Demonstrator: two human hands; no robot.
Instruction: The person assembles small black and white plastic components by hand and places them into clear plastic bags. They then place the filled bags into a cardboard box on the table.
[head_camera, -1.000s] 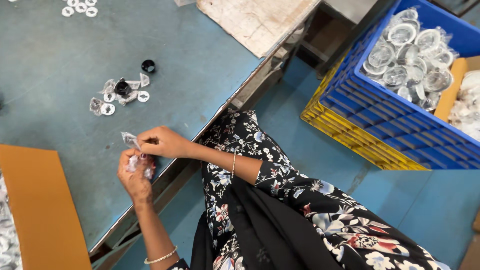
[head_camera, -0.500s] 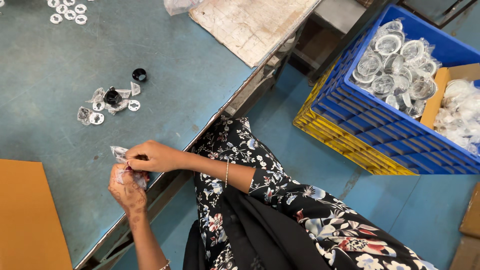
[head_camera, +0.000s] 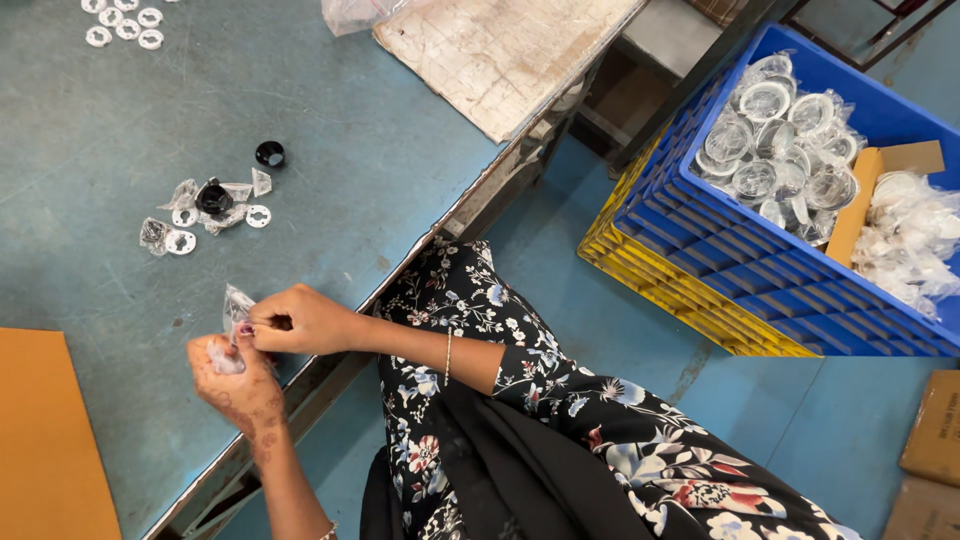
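Both hands work right at the table's (head_camera: 330, 190) near edge. Left hand (head_camera: 240, 385) cups a small clear plastic pouch (head_camera: 236, 308); right hand (head_camera: 300, 320) pinches its top between thumb and fingertips. What is inside cannot be told.

Risk: the pouch sits almost over the edge, so a sudden tear could drop a small part to the floor. The loose white rings (head_camera: 258, 216) and black caps (head_camera: 269, 154) lie further in, near torn wrappers, and could be knocked.

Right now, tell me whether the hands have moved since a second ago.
No. The left hand and right hand, pinching a clear packet, sit just as far below the black cap as before; only the view shifted.
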